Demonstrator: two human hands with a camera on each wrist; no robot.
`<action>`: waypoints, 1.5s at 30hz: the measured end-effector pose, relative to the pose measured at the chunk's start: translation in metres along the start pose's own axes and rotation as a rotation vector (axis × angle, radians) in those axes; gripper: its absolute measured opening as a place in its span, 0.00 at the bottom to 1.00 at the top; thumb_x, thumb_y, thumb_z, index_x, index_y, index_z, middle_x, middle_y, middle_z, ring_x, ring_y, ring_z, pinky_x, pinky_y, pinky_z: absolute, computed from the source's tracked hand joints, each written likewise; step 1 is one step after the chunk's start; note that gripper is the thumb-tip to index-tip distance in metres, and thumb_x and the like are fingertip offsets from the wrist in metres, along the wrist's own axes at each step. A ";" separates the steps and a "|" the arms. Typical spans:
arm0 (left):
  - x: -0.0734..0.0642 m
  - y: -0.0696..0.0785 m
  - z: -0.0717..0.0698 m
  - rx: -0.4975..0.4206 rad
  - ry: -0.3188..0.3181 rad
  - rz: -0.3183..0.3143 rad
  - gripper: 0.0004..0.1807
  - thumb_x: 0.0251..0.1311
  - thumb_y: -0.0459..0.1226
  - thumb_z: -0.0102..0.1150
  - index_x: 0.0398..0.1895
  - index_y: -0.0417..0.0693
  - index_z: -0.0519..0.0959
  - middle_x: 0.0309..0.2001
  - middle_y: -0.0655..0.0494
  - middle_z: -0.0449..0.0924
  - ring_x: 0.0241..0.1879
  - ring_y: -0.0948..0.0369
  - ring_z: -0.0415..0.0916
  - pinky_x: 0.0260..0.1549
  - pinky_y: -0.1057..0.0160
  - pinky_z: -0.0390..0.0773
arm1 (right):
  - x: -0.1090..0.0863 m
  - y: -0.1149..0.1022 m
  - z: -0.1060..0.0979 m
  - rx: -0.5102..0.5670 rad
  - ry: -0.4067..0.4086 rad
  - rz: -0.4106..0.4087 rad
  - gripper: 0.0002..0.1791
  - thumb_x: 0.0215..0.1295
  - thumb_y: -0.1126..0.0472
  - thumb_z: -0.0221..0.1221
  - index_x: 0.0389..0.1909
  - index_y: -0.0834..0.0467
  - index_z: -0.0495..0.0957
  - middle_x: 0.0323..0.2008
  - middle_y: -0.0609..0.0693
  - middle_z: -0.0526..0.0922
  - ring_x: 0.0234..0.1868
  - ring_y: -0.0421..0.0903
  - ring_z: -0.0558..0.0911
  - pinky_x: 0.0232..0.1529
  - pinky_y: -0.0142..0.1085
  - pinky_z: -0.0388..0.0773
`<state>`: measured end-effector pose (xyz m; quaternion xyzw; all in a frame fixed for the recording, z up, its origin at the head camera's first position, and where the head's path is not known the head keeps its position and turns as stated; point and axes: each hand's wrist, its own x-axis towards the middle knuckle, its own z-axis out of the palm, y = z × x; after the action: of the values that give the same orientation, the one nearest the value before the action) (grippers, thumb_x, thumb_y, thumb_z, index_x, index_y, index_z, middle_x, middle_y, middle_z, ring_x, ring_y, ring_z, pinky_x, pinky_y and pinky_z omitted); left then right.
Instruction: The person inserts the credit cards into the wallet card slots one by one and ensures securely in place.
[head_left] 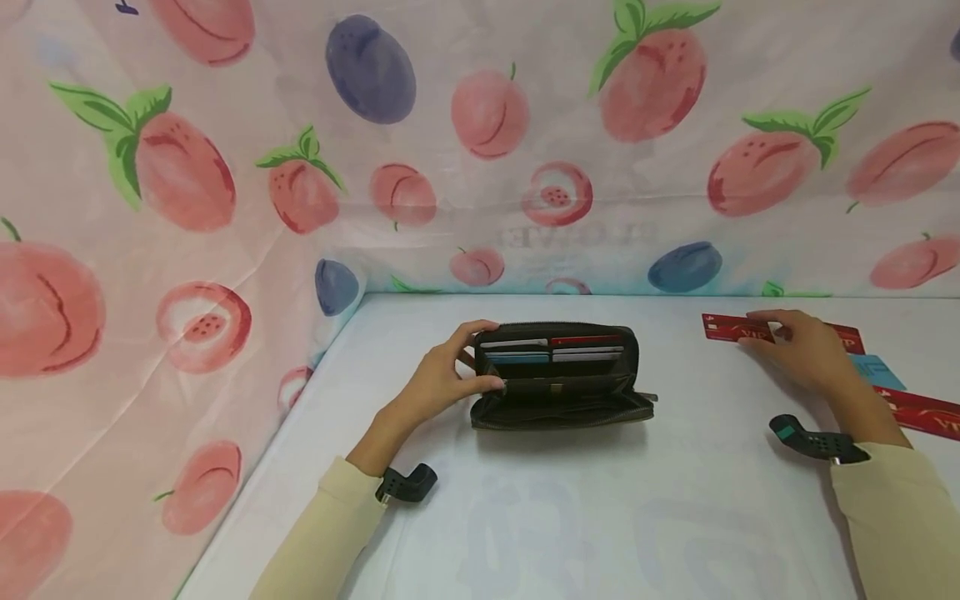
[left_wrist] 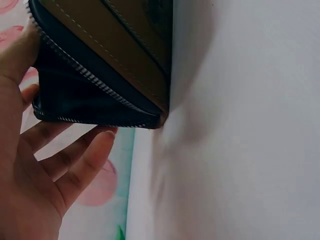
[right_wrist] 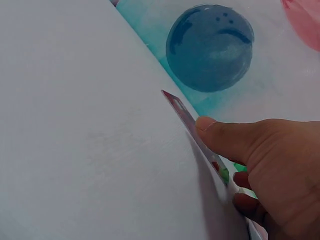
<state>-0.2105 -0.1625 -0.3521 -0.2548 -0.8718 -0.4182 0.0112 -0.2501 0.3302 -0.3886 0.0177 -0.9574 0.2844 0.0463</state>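
A dark zip-around wallet (head_left: 557, 389) stands unzipped and spread on the white table, several cards (head_left: 587, 340) tucked in its slots. At its left edge, my left hand (head_left: 438, 377) grips the wallet, thumb in front and fingers behind. The left wrist view shows the wallet's brown outside and zip (left_wrist: 95, 77) beside the hand (left_wrist: 35, 175). Off to the right, my right hand (head_left: 806, 350) pinches a red VIP card (head_left: 722, 327). In the right wrist view that card (right_wrist: 186, 120) is tilted nearly edge-on, the thumb on it; the other fingertips are partly hidden.
Beyond the right hand lie another red card (head_left: 846, 337), a light blue card (head_left: 879, 372) and a red VIP card (head_left: 930, 414), the last cut off by the frame. A fruit-printed cloth (head_left: 487, 192) hangs behind and left of the table (head_left: 600, 508).
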 end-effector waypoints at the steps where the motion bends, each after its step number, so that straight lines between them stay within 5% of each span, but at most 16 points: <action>1: 0.000 0.001 0.000 0.014 0.009 0.013 0.38 0.52 0.50 0.70 0.66 0.71 0.63 0.55 0.61 0.72 0.41 0.61 0.74 0.26 0.61 0.77 | 0.000 0.001 0.001 0.001 0.002 0.007 0.35 0.65 0.43 0.58 0.63 0.64 0.68 0.56 0.74 0.65 0.53 0.72 0.63 0.46 0.69 0.64; 8: 0.001 0.005 -0.002 0.036 0.034 0.228 0.27 0.55 0.41 0.69 0.59 0.59 0.73 0.57 0.61 0.71 0.47 0.60 0.73 0.25 0.66 0.77 | 0.000 0.005 0.004 0.010 0.026 -0.009 0.32 0.68 0.46 0.56 0.62 0.66 0.68 0.57 0.74 0.64 0.54 0.73 0.62 0.47 0.69 0.63; 14: 0.002 0.009 -0.002 0.064 0.047 0.337 0.08 0.59 0.29 0.63 0.34 0.53 0.82 0.56 0.54 0.71 0.41 0.63 0.74 0.27 0.68 0.76 | 0.000 0.008 0.006 0.018 0.032 0.011 0.32 0.69 0.46 0.54 0.64 0.66 0.67 0.54 0.72 0.65 0.49 0.69 0.64 0.43 0.65 0.67; 18: 0.001 0.017 -0.002 0.094 0.050 0.305 0.15 0.56 0.22 0.58 0.25 0.52 0.85 0.55 0.53 0.72 0.34 0.64 0.74 0.27 0.63 0.74 | 0.001 0.012 0.006 0.026 0.019 0.052 0.33 0.70 0.44 0.52 0.66 0.64 0.65 0.51 0.71 0.65 0.48 0.68 0.63 0.40 0.62 0.68; 23: 0.000 0.027 0.000 0.123 0.025 0.174 0.16 0.58 0.22 0.54 0.32 0.50 0.86 0.58 0.50 0.71 0.30 0.63 0.75 0.26 0.62 0.74 | 0.001 0.016 0.007 0.035 0.014 0.099 0.34 0.70 0.43 0.51 0.67 0.63 0.63 0.49 0.71 0.65 0.47 0.68 0.63 0.38 0.59 0.68; 28: -0.002 0.037 0.002 0.117 -0.025 0.052 0.07 0.62 0.34 0.61 0.41 0.49 0.85 0.65 0.49 0.64 0.31 0.61 0.75 0.32 0.64 0.75 | 0.003 0.017 0.007 0.056 0.011 0.117 0.36 0.71 0.41 0.48 0.69 0.61 0.61 0.54 0.73 0.63 0.52 0.70 0.61 0.43 0.65 0.65; 31: -0.004 0.039 0.002 0.133 -0.061 0.001 0.11 0.59 0.44 0.66 0.43 0.53 0.85 0.68 0.52 0.58 0.33 0.62 0.74 0.35 0.63 0.74 | 0.004 0.016 0.005 0.077 -0.008 0.138 0.37 0.71 0.38 0.44 0.71 0.59 0.59 0.58 0.74 0.60 0.56 0.72 0.59 0.47 0.69 0.61; 36: -0.004 0.035 -0.003 0.111 -0.165 -0.011 0.21 0.54 0.52 0.67 0.49 0.56 0.82 0.71 0.56 0.50 0.41 0.62 0.73 0.44 0.57 0.74 | 0.005 0.014 0.002 0.094 -0.033 0.152 0.39 0.70 0.36 0.44 0.71 0.58 0.58 0.62 0.75 0.58 0.58 0.73 0.57 0.48 0.71 0.60; 45: -0.006 0.027 -0.016 -0.045 -0.365 0.045 0.28 0.56 0.43 0.68 0.62 0.53 0.74 0.73 0.60 0.36 0.65 0.59 0.55 0.55 0.52 0.68 | 0.005 0.011 0.003 0.088 -0.043 0.167 0.37 0.69 0.39 0.50 0.70 0.58 0.60 0.63 0.76 0.56 0.61 0.75 0.56 0.50 0.71 0.59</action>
<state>-0.1960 -0.1624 -0.3233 -0.3460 -0.8440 -0.3839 -0.1437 -0.2562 0.3376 -0.3963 -0.0538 -0.9430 0.3285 0.0009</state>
